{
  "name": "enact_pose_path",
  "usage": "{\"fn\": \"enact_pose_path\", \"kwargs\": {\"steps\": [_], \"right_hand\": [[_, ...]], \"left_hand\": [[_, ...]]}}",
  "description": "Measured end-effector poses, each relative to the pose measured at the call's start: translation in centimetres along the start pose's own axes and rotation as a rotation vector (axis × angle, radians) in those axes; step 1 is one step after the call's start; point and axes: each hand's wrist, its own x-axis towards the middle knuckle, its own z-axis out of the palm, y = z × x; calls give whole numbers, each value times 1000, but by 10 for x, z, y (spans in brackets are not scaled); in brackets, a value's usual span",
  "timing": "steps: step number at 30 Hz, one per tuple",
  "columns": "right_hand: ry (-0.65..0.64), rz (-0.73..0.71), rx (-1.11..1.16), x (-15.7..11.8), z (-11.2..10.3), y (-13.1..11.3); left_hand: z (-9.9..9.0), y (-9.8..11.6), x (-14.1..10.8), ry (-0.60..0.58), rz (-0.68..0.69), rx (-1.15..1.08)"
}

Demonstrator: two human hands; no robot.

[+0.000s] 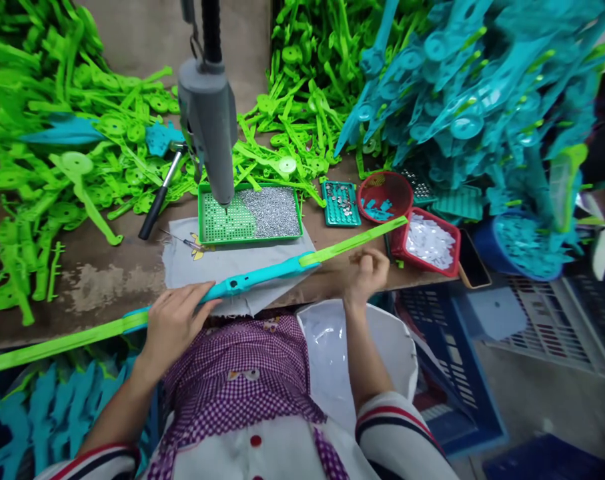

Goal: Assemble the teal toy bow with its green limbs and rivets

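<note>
Your left hand (175, 320) grips the teal-and-green toy piece (242, 283), its long axis slanting up-right across the cloth (222, 263), while your loosely curled, empty-looking right hand (367, 270) hovers just beneath its green end.

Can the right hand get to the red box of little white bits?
Probably yes. The right hand hovers loosely curled at the table edge, just beside the red box, which is open on top. Only the toy's green blade runs between them, lying low.
</note>
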Motion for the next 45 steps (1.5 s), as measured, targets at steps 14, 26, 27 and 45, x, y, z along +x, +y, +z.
{"fn": "enact_pose_path", "kwargs": {"steps": [14, 26, 27, 45], "right_hand": [[-931, -1089, -794, -28, 16, -44], [-790, -1248, -704, -31, 24, -13], [-781, -1243, -708, -34, 27, -6], [-865, -650, 103, -107, 118, -120]], "left_hand": [[-3, 14, -5, 52, 176, 197], [7, -11, 0, 275, 353, 341], [14, -15, -3, 280, 347, 347], [-25, -92, 128, -200, -515, 405]]}}
